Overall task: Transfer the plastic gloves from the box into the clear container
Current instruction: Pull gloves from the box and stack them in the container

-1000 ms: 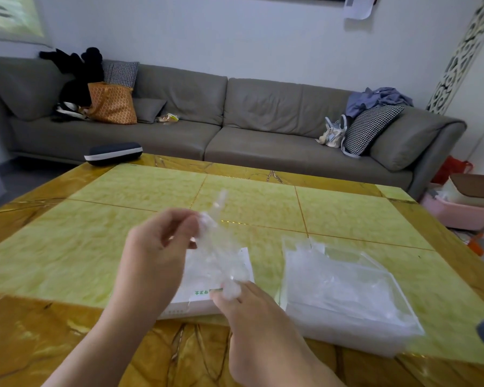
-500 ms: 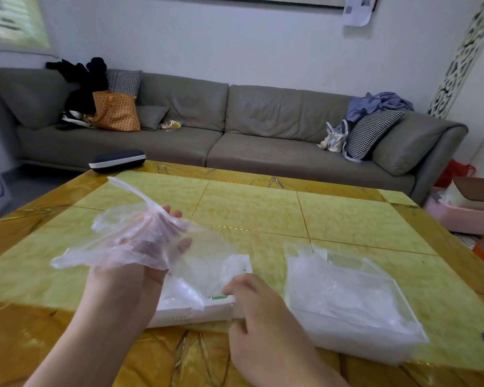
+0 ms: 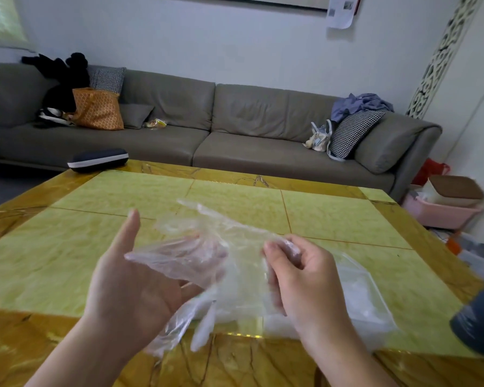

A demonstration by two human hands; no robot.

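Note:
A bunch of thin clear plastic gloves [image 3: 207,252] hangs in the air between my two hands, above the near edge of the table. My left hand [image 3: 132,283] lies palm up under the gloves, thumb raised, fingers inside the film. My right hand [image 3: 302,277] pinches the right end of the gloves. The clear container [image 3: 366,305] with more gloves in it sits on the table to the right, partly behind my right hand. The gloves and my hands hide the white box.
The yellow-green tiled table [image 3: 67,263] has a brown marble border. A dark case [image 3: 97,160] lies at its far left corner. A blurred dark grey object [image 3: 478,322] is at the right edge. A grey sofa [image 3: 235,129] stands behind.
My right hand has risen from the box and taken the right end of the gloves. My left hand has turned palm up and moved right with the gloves.

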